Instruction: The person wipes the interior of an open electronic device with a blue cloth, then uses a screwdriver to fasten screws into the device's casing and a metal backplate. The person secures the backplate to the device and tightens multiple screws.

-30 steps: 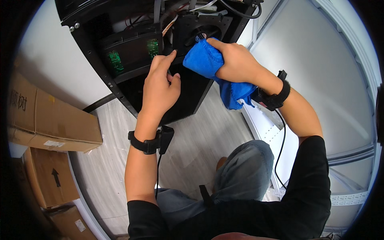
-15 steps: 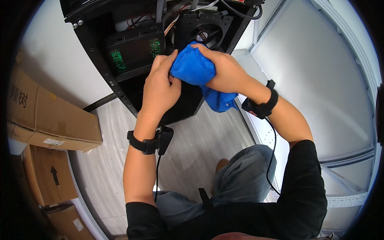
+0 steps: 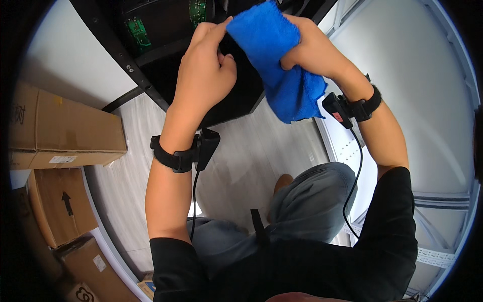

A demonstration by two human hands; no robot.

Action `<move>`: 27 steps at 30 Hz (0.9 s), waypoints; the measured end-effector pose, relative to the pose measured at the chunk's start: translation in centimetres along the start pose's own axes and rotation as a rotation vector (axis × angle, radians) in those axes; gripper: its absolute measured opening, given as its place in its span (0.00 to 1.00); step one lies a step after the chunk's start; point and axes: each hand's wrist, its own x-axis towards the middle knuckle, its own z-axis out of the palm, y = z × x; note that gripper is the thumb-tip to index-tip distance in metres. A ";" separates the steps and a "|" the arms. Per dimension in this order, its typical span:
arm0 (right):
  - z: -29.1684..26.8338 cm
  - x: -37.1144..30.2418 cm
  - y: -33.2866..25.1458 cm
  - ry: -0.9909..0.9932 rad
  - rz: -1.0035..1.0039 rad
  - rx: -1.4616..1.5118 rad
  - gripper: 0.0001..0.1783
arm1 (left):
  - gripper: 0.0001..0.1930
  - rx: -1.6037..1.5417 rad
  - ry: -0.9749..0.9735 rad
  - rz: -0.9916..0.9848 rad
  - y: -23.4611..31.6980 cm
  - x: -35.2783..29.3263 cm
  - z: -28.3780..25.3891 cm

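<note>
A blue cleaning cloth (image 3: 269, 43) hangs loosely from my right hand (image 3: 319, 53), whose thumb and fingers are closed on its right edge. Its lower part drapes below the hand. My left hand (image 3: 205, 70) is at the cloth's upper left corner with the fingers curled. Its fingertips come up to the cloth's edge, but what they grip, if anything, is hidden. Beyond both hands stands an open black cabinet (image 3: 110, 43), with a green circuit board (image 3: 138, 34) inside and another green board (image 3: 197, 14) beside it.
Large cardboard boxes (image 3: 80, 123) are stacked along the left side. Grey wood-look floor (image 3: 236, 166) lies below the cabinet. On the right stands a white frame with a pale panel (image 3: 427, 116). Each of my wrists wears a black strapped device (image 3: 183, 153) with a cable.
The cloth, bunched between both hands before, now hangs spread out from my right hand. Both hands sit higher in view, the right farther right. The cabinet has shifted up, taking its fan mostly out of sight.
</note>
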 end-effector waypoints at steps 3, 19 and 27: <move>0.8 0.0 1.0 -0.011 0.100 0.306 0.23 | 0.28 0.033 -0.008 -0.006 0.0 -0.1 0.1; 18.6 -0.7 5.4 -0.043 -0.123 0.331 0.41 | 0.09 -0.207 -0.291 -0.421 -5.4 -6.7 -10.6; 26.1 5.1 -0.6 0.394 -0.325 0.656 0.35 | 0.11 0.205 -0.159 -0.582 -11.5 -10.9 -9.6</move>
